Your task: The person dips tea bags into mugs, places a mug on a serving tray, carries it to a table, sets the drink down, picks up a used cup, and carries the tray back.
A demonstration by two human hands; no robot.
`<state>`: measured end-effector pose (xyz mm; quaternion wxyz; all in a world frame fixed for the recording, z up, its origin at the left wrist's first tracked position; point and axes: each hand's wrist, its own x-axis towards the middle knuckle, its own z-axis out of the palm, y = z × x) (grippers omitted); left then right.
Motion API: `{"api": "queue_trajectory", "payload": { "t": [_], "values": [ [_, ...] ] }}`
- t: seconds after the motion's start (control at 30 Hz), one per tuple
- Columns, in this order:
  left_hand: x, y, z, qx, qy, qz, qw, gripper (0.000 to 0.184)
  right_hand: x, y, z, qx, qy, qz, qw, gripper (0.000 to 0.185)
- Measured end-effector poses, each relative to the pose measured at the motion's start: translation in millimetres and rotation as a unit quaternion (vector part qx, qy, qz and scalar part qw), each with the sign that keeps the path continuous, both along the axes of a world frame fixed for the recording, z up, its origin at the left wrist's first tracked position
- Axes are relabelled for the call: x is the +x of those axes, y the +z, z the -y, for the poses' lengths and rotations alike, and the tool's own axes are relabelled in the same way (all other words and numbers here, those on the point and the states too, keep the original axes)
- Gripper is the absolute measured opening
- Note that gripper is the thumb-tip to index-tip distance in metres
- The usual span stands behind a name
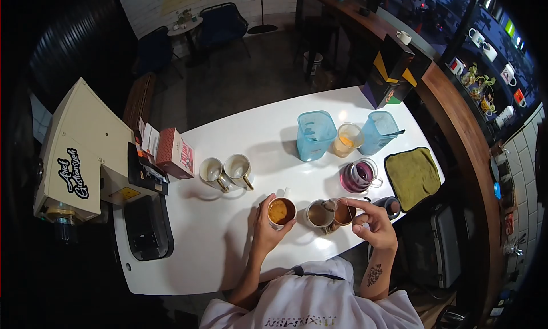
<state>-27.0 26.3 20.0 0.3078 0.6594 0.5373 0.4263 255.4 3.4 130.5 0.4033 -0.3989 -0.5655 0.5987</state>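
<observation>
My left hand (264, 229) is wrapped around a white cup (283, 226) of orange-brown drink, its handle facing away from me. To the right, my right hand (374, 223) is raised with the fingers bent together on what looks like a tea bag (330, 205) on a thin string. That bag hangs at the rim of a cup of murky brownish liquid (318, 215). Another cup of darker brown drink (344, 214) sits beside it, partly hidden by my right fingers. Behind them is a glass pot of purple liquid (358, 175).
Two white cups with gold handles (237, 168) stand at left. Two blue plastic jugs (315, 136) flank a glass with orange contents (349, 139). A folded green cloth (413, 178) lies right. A beige machine (85, 152) and pink box (175, 153) border the white table (200, 249).
</observation>
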Motion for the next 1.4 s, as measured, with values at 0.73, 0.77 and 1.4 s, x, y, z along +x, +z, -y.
{"api": "queue_trajectory", "payload": {
  "t": [0.73, 0.77, 1.4],
  "values": [
    [4.7, -4.6, 3.8, 0.003, -0.008, 0.019, 1.000, 0.088, -14.1, 13.6, 3.9, -0.029, -0.038, 0.003, 0.999, 0.060],
    [4.9, -2.7, 4.6, -0.012, -0.013, 0.030, 0.999, 0.089, -14.2, 13.7, 3.5, -0.030, -0.038, 0.002, 0.999, 0.060],
    [-1.7, -20.8, 3.3, -0.027, -0.056, 0.089, 0.994, 0.102, -67.6, -6.3, -17.6, 0.041, 0.076, -0.013, 0.996, 0.058]
  ]
}}
